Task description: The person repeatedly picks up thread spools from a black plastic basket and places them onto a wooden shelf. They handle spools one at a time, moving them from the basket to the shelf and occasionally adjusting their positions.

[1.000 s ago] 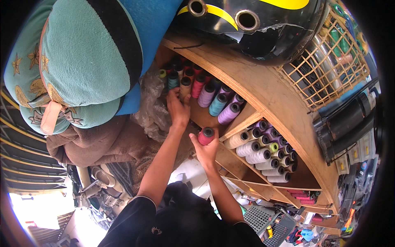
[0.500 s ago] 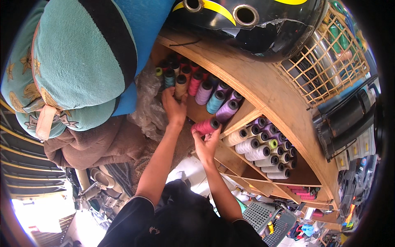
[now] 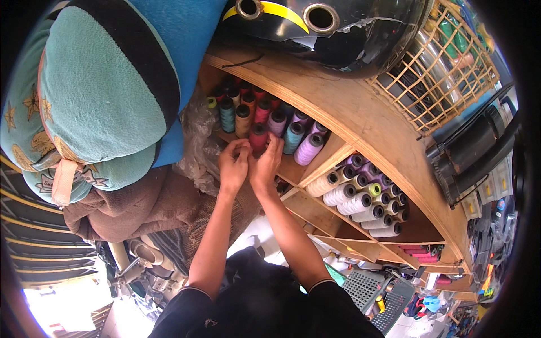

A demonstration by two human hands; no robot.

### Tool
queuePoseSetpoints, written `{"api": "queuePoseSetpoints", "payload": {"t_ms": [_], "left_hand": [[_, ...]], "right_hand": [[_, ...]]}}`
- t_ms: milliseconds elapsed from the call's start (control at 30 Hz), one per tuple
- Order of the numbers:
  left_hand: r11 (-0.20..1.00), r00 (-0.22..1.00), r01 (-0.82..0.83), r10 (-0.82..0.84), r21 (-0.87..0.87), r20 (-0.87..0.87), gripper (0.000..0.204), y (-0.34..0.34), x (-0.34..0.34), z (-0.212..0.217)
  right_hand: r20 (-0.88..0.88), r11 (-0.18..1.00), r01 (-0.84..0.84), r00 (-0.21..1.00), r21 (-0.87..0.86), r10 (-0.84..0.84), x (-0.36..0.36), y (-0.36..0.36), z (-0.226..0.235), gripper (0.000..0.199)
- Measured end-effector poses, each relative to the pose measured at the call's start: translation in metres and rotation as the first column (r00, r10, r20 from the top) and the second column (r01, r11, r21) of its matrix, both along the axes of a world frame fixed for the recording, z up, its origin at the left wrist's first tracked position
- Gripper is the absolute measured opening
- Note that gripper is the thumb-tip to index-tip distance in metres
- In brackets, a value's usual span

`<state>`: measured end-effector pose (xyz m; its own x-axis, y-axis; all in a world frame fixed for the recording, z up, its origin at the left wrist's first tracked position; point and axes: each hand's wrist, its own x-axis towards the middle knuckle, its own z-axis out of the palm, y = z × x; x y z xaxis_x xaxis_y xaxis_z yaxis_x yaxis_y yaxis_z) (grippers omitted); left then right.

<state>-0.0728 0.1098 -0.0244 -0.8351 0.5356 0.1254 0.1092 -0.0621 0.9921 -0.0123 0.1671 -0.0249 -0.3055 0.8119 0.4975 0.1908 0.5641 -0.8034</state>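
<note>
While the wooden shelf unit (image 3: 360,121) fills the middle of the view, everything else sits in relation to it: a black helmet with a yellow stripe (image 3: 321,28) rests on its top board, a wire basket (image 3: 451,73) stands beside that helmet further along the same board, and a big teal and blue cushion (image 3: 96,96) presses against the shelf's open end, above a brown bundle of cloth (image 3: 135,203). Inside the shelf's first compartment stand the coloured thread cones (image 3: 265,115), packed side by side with their black cores facing out; the next compartment along holds cream and white cones (image 3: 360,194). Both hands meet at the front row of that first compartment. The left hand (image 3: 234,166) curls its grip closed near the dark pink cone (image 3: 259,135), fingertips pinched together, though I cannot tell whether they hold the cone itself or only touch it. The right hand (image 3: 266,164) has its fingers bent against the same cone from the other side, its grip seemingly grasping the cone's body. To seat this cone well, I judge it best to keep it square to its neighbours, the teal cone (image 3: 293,138) and the lilac cone (image 3: 309,147), and push it straight back along the shelf board so the row stays tight and nothing topples out of the front.
</note>
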Motion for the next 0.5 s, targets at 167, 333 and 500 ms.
{"api": "queuePoseSetpoints", "payload": {"t_ms": [167, 333, 500], "left_hand": [[1.000, 1.000, 0.020, -0.021, -0.013, -0.009, 0.029, 0.007, -0.002, 0.004], [1.000, 1.000, 0.029, -0.029, 0.010, -0.004, 0.029, 0.015, -0.006, -0.004], [1.000, 0.999, -0.004, 0.004, 0.010, 0.033, 0.023, 0.014, -0.001, 0.000]], "right_hand": [[-0.078, 0.999, 0.043, 0.996, 0.017, -0.042, -0.010, 0.002, -0.007, 0.046], [-0.129, 0.992, 0.102, 0.987, 0.070, -0.093, -0.016, 0.003, -0.020, 0.031], [-0.110, 0.998, 0.059, 0.992, 0.011, -0.058, -0.014, 0.000, -0.020, 0.035]]}}
